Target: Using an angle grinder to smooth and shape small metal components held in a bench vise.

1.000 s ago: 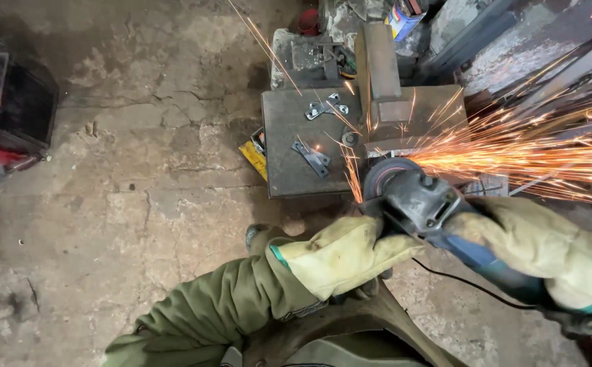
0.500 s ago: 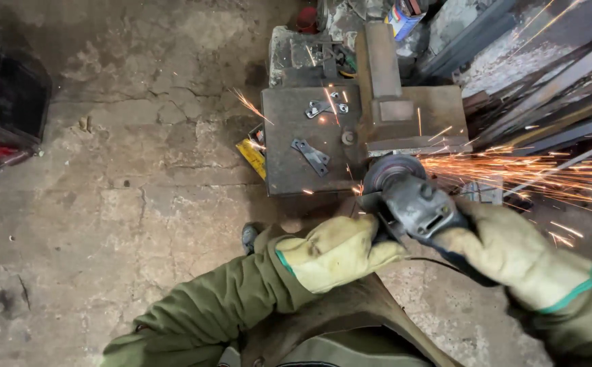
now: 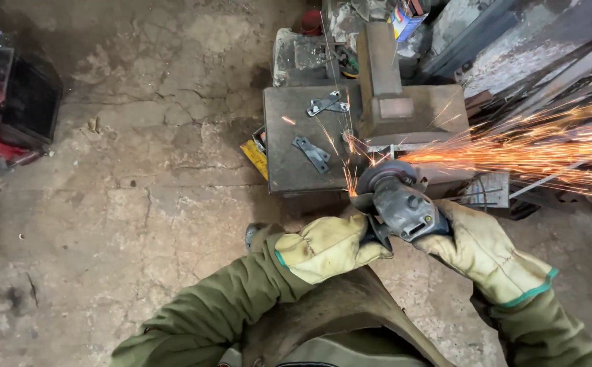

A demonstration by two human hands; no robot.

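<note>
The grinder (image 3: 401, 200), dark grey with a round guard, was gripped in both gloved hands, its disc pressed against the edge of a rusty steel block (image 3: 405, 112). Orange sparks (image 3: 534, 146) sprayed to the right from the contact.

This is a metalworking workshop. A cracked, stained concrete floor (image 3: 126, 177) fills the nine o'clock side. At twelve o'clock a heavy steel block (image 3: 309, 136) carries flat hinge plates (image 3: 311, 153). At two o'clock steel bars and profiles (image 3: 547, 61) lie stacked. Near centre, thick leather-gloved hands (image 3: 330, 246) grip an angle grinder (image 3: 398, 200), and sparks (image 3: 534, 146) stream toward three o'clock.
</note>
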